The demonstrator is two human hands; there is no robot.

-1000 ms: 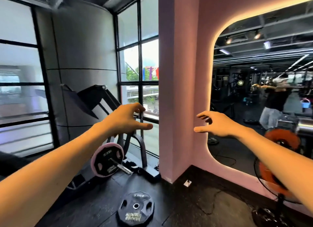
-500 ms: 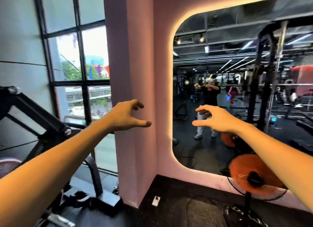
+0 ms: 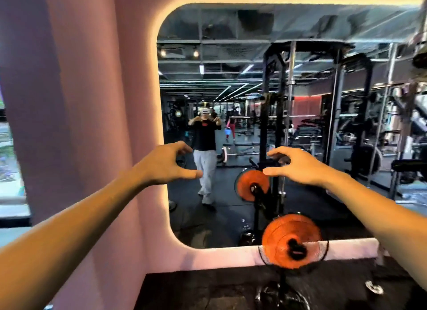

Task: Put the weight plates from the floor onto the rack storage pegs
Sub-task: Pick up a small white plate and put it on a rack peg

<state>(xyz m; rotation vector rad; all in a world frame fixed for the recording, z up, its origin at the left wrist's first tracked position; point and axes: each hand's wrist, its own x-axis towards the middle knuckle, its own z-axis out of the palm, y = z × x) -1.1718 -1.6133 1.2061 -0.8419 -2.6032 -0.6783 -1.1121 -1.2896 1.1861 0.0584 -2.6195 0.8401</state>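
I see a dark floor (image 3: 208, 291) at the bottom, with a pink wall (image 3: 92, 124) rising from it. A big mirror (image 3: 288, 27) with round corners and a warm glowing edge is set in that wall. To the left of the mirror there is a strip of bright window (image 3: 9, 161).

An orange fan (image 3: 292, 241) on a black stand sits on the floor just in front of the mirror's bottom edge. Its copy shows in the mirror above it. In the mirror I also see a tall black rack (image 3: 275, 115), gym machines, ceiling lights and a person in a black top and grey trousers with both arms up.

My left hand (image 3: 166, 166) and my right hand (image 3: 298, 168) are held out in front of the mirror, apart from each other. Both have loosely curved fingers and spread thumbs, and they hold nothing.

I cannot see any weight plates on the floor here. Small round shapes near the rack in the mirror are too blurry to tell.
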